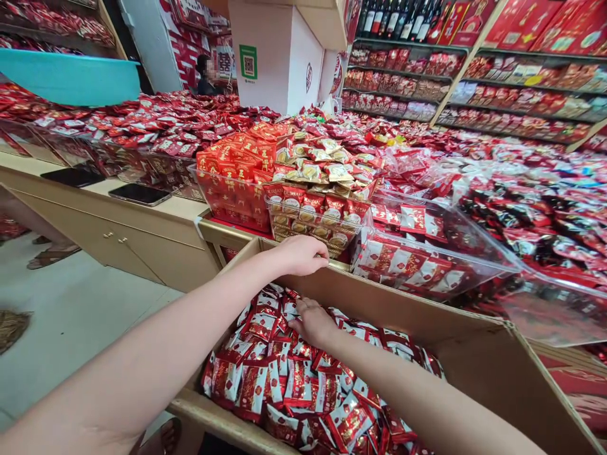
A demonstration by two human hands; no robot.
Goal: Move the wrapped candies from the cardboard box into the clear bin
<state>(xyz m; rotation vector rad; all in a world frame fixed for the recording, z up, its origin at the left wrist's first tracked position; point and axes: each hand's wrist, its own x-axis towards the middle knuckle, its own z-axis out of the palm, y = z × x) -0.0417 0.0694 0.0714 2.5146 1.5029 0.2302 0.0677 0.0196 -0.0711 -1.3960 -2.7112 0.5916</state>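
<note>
As the left hand [301, 256] grips cardboard [379, 303], the right [313, 322] touches packets [284, 379].

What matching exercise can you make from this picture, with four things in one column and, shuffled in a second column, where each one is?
Things
1. left hand
2. right hand
3. smartphones
4. wine bottles

Places
A. on the top shelf at upper right
B. on the red foil packets in the cardboard box
C. at the far rim of the cardboard box
D. lying on the cream counter

Right pairs: 1-C, 2-B, 3-D, 4-A.
</note>
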